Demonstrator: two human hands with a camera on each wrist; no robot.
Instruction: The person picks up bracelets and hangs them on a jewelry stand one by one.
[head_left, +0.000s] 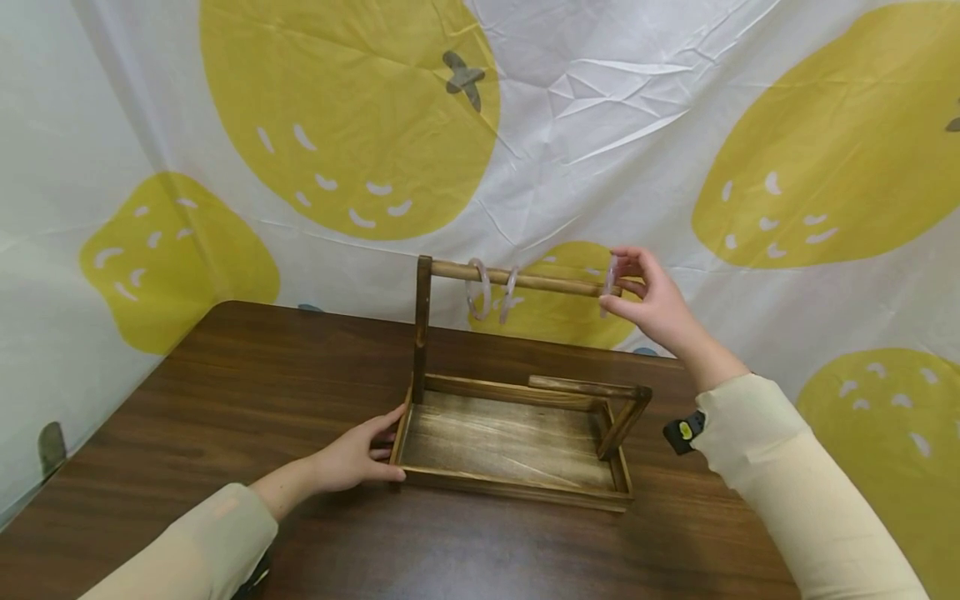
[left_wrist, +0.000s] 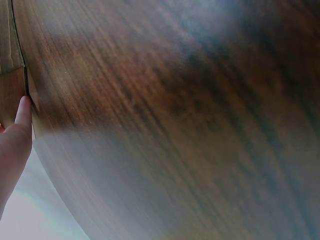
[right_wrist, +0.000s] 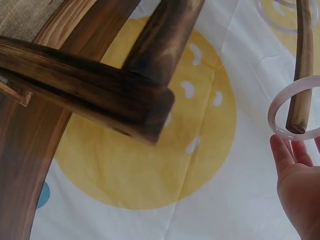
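Observation:
A wooden bracelet stand [head_left: 517,481] sits on the table, with a shallow tray base, one tall upper bar and one lower bar. My left hand [head_left: 352,454] holds the tray's left end, thumb at the front corner and fingers along the side wall. My right hand [head_left: 652,304] pinches a pale lilac bangle [head_left: 609,283] between thumb and fingers at the free right end of the upper bar [head_left: 555,283]. In the right wrist view the bar's end [right_wrist: 298,120] shows within the bangle's ring. Two similar bangles, a left one [head_left: 480,298] and a right one [head_left: 509,293], hang farther along that bar.
The lower bar [head_left: 577,387] juts leftward from a short post [head_left: 625,425] at the tray's right end. Brown wood-grain table [head_left: 315,350] lies under the stand. Behind it hangs a white cloth [head_left: 600,108] printed with yellow fruit.

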